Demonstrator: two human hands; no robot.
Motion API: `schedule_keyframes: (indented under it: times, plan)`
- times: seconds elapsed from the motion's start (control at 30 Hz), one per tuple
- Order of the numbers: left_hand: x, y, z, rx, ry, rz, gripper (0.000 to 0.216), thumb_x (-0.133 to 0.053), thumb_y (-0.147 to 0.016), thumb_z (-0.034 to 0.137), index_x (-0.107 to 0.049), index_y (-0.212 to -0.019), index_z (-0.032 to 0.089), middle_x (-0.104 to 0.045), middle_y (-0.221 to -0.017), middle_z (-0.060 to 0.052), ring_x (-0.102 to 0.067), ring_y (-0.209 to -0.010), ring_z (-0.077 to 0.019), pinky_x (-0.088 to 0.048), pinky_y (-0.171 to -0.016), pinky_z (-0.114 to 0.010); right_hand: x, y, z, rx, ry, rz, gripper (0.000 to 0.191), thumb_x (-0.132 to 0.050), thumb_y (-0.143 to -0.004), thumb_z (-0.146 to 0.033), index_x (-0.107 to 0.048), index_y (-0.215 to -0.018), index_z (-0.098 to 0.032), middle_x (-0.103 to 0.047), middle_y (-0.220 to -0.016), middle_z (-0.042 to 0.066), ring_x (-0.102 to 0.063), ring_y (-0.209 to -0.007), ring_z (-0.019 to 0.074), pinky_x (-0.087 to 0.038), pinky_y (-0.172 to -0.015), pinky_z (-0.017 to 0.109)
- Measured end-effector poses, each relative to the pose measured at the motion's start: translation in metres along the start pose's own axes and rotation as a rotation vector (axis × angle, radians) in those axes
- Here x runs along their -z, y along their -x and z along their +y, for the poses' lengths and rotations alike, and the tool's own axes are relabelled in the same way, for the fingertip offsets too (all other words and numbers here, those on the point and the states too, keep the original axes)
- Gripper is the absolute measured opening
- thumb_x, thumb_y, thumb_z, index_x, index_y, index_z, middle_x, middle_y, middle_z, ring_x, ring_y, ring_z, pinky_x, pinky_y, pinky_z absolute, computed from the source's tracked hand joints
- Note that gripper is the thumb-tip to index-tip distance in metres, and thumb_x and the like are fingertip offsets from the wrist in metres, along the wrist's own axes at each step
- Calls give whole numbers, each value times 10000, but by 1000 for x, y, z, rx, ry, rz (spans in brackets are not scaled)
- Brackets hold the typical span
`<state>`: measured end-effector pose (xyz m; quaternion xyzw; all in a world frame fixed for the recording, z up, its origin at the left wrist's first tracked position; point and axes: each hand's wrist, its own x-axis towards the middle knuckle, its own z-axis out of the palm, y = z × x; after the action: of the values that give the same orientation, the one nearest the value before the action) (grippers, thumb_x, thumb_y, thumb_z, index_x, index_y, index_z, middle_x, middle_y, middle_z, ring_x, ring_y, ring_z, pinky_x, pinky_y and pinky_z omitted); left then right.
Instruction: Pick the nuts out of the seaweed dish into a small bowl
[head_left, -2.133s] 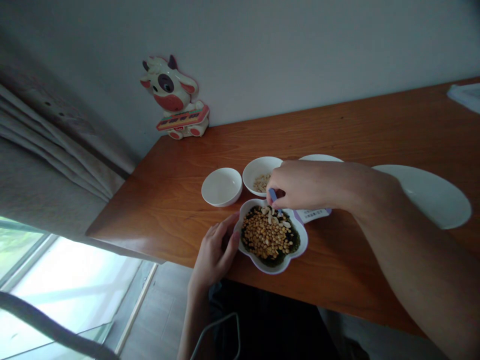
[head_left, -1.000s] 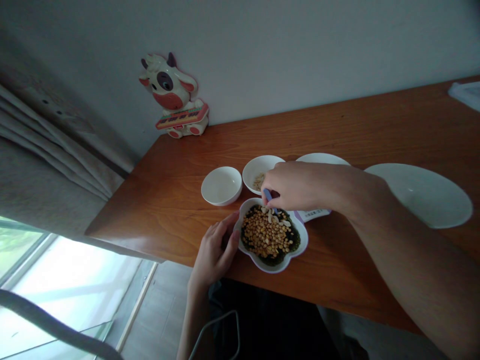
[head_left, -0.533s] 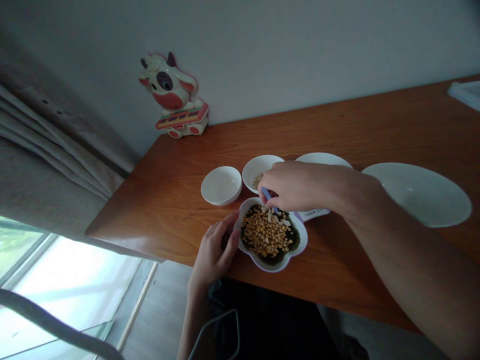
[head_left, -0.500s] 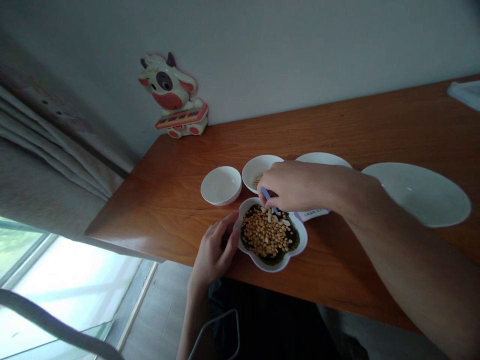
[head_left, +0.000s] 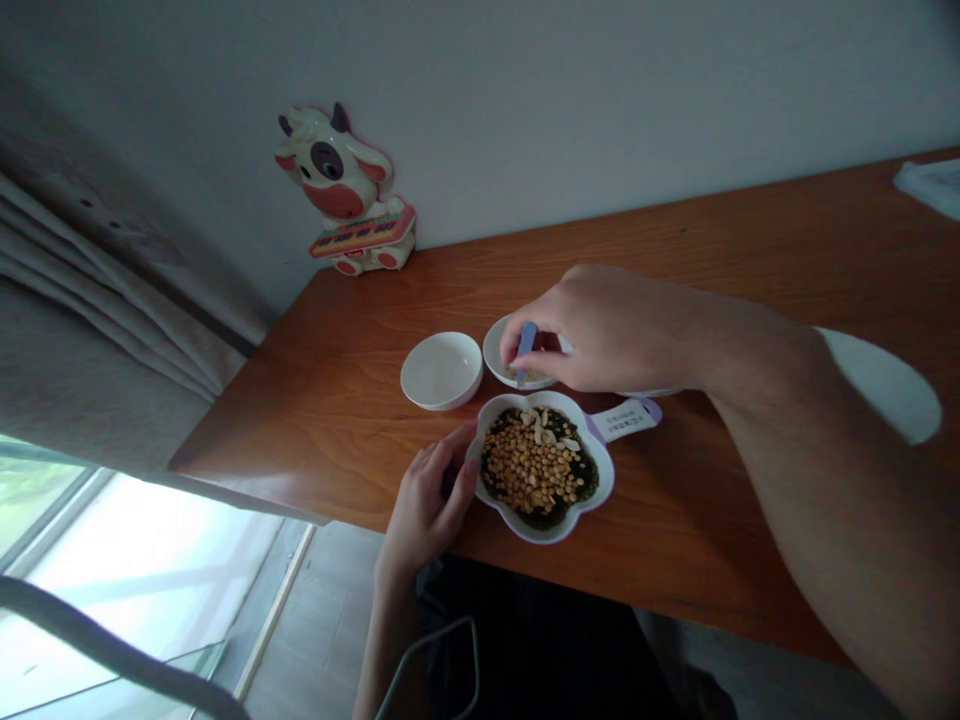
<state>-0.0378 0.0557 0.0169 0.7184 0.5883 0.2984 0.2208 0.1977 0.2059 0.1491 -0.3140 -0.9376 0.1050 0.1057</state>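
Note:
A white flower-shaped bowl [head_left: 597, 512] with a lilac rim and a handle stands near the table's front edge. It holds yellow split beans, small dark green grains and several pale flat seeds. My left hand [head_left: 431, 495] grips its left rim, thumb and fingers around the edge. My right hand [head_left: 592, 335] is closed on blue tweezers [head_left: 527, 340], pointing down over a small white bowl [head_left: 495, 345] behind the flower-shaped one. Pale bits show in that small bowl, partly hidden by my fingers. To its left sits another white bowl [head_left: 441, 372] with nothing visible inside.
A large white plate [head_left: 885, 380] lies on the right, partly behind my right forearm, which also covers most of another white dish. A cow toy with a keyboard [head_left: 349, 195] stands by the wall at the back left. The wooden table [head_left: 300, 430] ends at the left beside a curtain.
My right hand has moved up and back with the tweezers, from above the flower-shaped bowl to the small white bowl. The handle is now uncovered. My left hand stays put.

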Motion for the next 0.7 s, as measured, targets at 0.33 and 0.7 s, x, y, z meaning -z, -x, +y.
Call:
schedule_keyframes:
  times: [0.33, 0.7]
  plan:
    - [0, -1, 1, 5, 1, 6, 410, -495, -1057, 346, -534, -1446, 222, -683, -1373, -102, -655, -1235, -267, -514, -1027, -406, -4, -3, 16, -59, 90, 140, 277, -568, -903, -272, -781, -1080, -263, -769, -872, 35, -653, -785, 193, -364, -719, 312]
    - [0, -2, 1, -13, 1, 14, 415, -495, -1053, 351, -535, -1441, 210, -708, -1306, -116, -690, -1146, -259, -546, -988, -424, 2, 3, -1, -89, 10, -58, 273, -562, -920, -342, -785, -1027, -227, -765, -846, 61, -616, -666, 157, -342, -650, 301]
